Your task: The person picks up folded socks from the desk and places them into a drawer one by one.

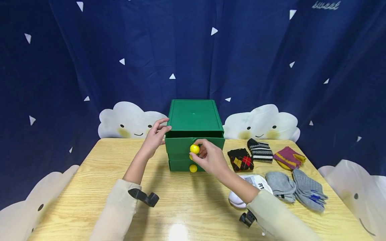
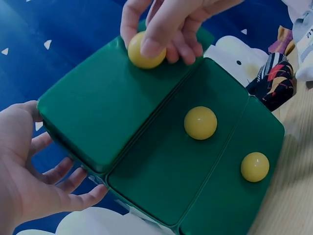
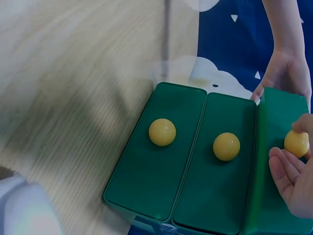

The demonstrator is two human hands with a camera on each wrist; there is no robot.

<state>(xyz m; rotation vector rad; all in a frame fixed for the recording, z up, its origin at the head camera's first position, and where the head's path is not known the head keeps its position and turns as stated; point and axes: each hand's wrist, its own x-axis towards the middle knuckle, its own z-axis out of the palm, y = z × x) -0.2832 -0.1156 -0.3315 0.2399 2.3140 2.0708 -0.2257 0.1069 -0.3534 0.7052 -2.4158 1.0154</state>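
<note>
Head view: a green three-drawer box (image 1: 194, 115) is seen mid-frame, top yellow knob (image 1: 194, 149) pinched by the right hand (image 1: 212, 160), left edge touched by the spread left hand (image 1: 155, 136). White socks (image 1: 265, 185), lower right, are partly blocked by the right forearm (image 1: 241, 188). "Sweet" can be read on the curtain (image 1: 144, 43), upper right.

Left wrist: middle yellow knob (image 2: 200, 123), mostly hidden in the head view, is fully shown.

Right wrist: top drawer (image 3: 281, 191) is seen jutting out, frame right.

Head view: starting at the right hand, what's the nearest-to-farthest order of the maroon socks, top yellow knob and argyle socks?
1. Top yellow knob, held by the right hand.
2. Argyle socks, just right of it.
3. Maroon socks, farther right.
</note>
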